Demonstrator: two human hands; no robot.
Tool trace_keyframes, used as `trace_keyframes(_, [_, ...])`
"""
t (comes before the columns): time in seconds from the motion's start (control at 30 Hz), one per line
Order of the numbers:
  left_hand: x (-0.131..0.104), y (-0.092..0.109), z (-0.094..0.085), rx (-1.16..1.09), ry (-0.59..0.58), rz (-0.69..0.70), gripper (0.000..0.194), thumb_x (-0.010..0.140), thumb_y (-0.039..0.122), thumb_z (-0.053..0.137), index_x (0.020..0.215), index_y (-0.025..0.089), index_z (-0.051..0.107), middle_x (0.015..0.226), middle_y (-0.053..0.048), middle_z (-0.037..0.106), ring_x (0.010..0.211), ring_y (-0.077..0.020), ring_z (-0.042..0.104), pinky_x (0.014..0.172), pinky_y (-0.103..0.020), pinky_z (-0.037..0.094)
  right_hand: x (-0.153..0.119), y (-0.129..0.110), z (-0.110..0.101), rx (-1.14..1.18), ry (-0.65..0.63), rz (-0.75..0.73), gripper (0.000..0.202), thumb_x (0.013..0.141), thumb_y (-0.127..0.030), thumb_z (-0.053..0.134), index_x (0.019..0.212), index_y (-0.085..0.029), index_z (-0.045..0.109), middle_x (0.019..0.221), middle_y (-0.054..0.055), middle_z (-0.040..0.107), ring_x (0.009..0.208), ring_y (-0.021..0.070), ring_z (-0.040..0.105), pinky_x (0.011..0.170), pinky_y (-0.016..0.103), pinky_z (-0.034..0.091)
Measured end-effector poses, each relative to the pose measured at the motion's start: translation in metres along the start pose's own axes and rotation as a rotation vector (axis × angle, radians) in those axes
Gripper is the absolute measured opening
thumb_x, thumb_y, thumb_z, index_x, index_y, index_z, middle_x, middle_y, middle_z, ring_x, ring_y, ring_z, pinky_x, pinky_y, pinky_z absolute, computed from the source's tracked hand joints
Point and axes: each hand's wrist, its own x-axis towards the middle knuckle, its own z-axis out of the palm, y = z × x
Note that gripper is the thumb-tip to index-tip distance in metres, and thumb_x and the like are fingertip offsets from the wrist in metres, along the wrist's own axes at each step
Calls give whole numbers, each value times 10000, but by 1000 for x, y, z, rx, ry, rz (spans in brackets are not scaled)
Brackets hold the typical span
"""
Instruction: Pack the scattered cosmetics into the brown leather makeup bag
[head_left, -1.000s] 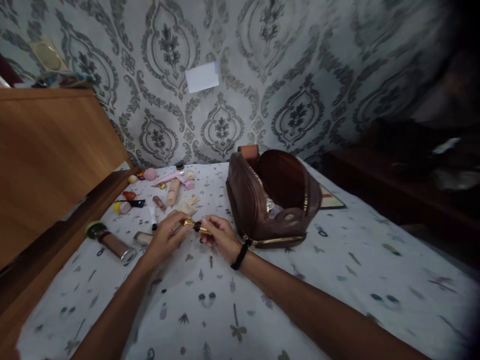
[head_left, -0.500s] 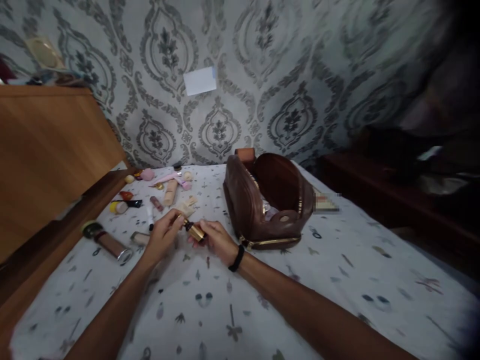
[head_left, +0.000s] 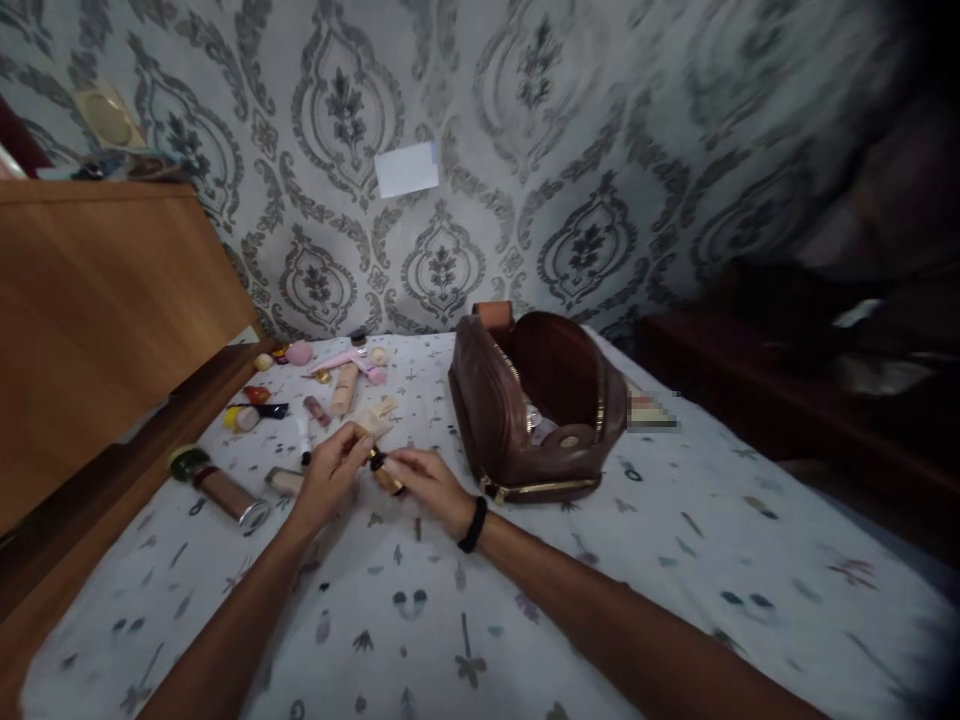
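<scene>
Between my two hands is a small shiny gold bottle with a dark neck (head_left: 388,480); its exact kind is too small to make out. My left hand (head_left: 336,472) pinches its upper left end, fingers closed. The thumb and fingers of my right hand (head_left: 430,486) close on its body from the right. Just right of my hands stands a brown leather bag (head_left: 487,430), its zipped top gaping, with something pale and clear inside. A beige tube (head_left: 344,388) and a white tube with a black cap (head_left: 303,438) lie beyond my left hand.
Several cosmetics, among them a pink tool (head_left: 334,361) and a yellow-capped jar (head_left: 241,418), lie on the patterned sheet (head_left: 420,650). A brown bottle (head_left: 229,497) lies at left. A wooden headboard (head_left: 112,310) stands left; patterned wallpaper is behind.
My right fingers have shifted up and left along the gold bottle, covering more of it. My left hand stays nearly in place. The view has tilted slightly.
</scene>
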Motion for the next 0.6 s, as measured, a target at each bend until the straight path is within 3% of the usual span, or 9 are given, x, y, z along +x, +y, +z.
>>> trace_keyframes(0.13, [-2,5,-1,-7,-26,18,300,879,441,472,730,186,524,668,26,499,645,-137,488,612,-231,395,1,-10,1,-290,78,-192,473,721,-643,629,716,-174,681,697,10,582,718,150,517,664,273,378])
trace_keyframes(0.2, [-1,5,0,-30,-48,31,309,858,456,495,708,188,533,665,16,522,648,-148,505,617,-236,415,2,-15,2,-289,105,-169,445,714,-616,655,748,-174,693,722,8,595,714,141,516,652,265,381])
trace_keyframes(0.4, [-2,4,1,-168,-40,-25,336,795,510,578,697,189,587,662,-5,554,644,-163,529,585,-233,448,5,-24,-1,-183,61,-25,500,496,-592,808,715,-166,666,635,-50,564,602,87,446,575,226,359])
trace_keyframes(0.6, [-4,1,0,-264,-27,-66,340,721,542,664,753,204,634,666,-8,569,629,-167,539,558,-231,456,1,-41,-3,-349,-29,-14,415,523,-481,845,705,-180,625,655,-69,556,594,75,450,552,205,348])
